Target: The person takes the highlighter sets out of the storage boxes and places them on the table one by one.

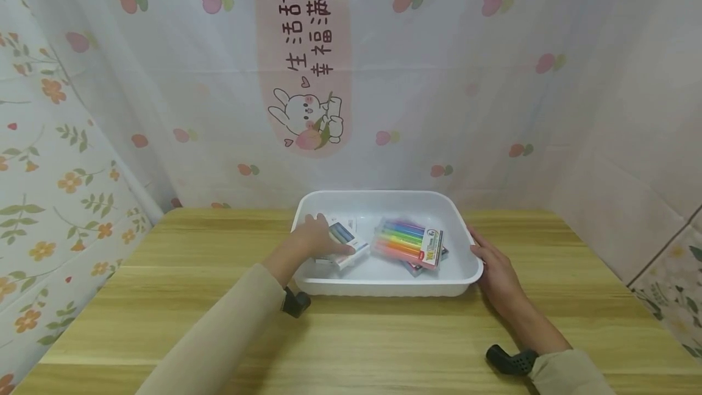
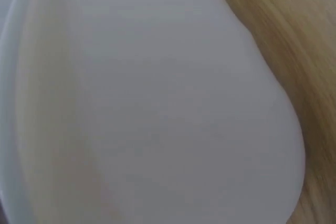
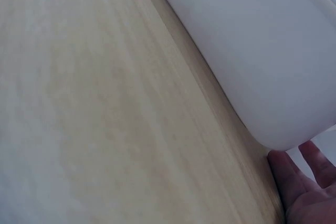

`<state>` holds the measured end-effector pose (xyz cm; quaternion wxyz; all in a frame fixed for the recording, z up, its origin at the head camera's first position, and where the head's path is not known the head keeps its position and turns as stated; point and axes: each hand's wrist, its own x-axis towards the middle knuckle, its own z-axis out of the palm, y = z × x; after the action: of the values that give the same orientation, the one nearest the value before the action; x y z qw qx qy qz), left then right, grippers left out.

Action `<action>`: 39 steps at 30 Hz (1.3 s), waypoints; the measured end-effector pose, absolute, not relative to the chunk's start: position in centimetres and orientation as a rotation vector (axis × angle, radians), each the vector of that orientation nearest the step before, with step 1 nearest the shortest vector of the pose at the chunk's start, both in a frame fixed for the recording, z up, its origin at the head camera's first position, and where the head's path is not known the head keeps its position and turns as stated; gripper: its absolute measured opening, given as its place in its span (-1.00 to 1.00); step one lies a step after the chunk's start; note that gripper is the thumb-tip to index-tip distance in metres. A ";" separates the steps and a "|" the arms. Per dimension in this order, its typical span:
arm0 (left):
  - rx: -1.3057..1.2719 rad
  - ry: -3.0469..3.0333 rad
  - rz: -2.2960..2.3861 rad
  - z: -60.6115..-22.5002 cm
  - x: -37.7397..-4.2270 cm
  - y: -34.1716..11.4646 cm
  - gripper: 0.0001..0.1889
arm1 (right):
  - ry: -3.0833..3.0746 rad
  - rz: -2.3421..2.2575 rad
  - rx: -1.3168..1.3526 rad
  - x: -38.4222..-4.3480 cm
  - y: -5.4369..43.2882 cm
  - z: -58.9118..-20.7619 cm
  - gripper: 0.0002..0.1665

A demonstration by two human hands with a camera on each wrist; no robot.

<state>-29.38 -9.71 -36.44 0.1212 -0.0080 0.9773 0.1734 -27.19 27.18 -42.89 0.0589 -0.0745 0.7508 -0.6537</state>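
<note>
Printed curtains (image 1: 466,84) hang behind a wood-grained table (image 1: 384,340), and centre stage on it sits a white tray (image 1: 384,289). Into its left end goes all the attention: the left hand (image 1: 311,239) is over the rim, fingers and thumb bent about a small white box (image 1: 358,251), its grip looking fairly narrow, though the far fingertips are hidden. Over on the other side, the right hand (image 1: 498,273) has its fingers fairly straight and apart, touching the outside of the tray near its right corner. Between the two hands, inside the tray, a rainbow pack of pens (image 1: 400,239) lies on another packet, untouched. My read: we're at the handling of the box, with the tray being steadied. Next calls for a sure pinch on that box and a calm right hand, so nothing slides.
</note>
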 end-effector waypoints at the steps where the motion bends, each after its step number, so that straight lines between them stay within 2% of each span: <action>1: -0.026 2.861 0.520 -36.5 -29.4 -9.7 0.28 | 2.274 -1.982 -0.221 -27.2 27.2 -42.8 -0.25; 8: -0.030 2.906 0.589 -36.6 -29.6 -9.8 0.28 | 2.295 -1.966 -0.204 -27.1 27.2 -42.7 -0.25; 13: -0.001 2.955 0.678 -36.4 -29.9 -10.1 0.07 | 2.290 -1.967 -0.213 -27.1 27.2 -42.9 -0.26; 19: -0.053 2.886 1.043 -36.2 -30.1 -10.6 -0.11 | 2.281 -1.979 -0.190 -27.1 27.1 -42.8 -0.27; 27: -0.082 2.767 1.387 -36.4 -30.2 -11.2 -0.15 | 2.295 -1.959 -0.162 -27.1 27.1 -42.6 -0.27; 39: -0.135 2.703 1.571 -36.4 -30.0 -11.4 -0.17 | 2.294 -1.987 -0.190 -27.0 27.0 -42.7 -0.27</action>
<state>-30.01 -11.38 -36.38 0.0062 -0.0430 0.8638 0.5020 -27.04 26.99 -42.72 0.0504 -0.0625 0.7534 -0.6527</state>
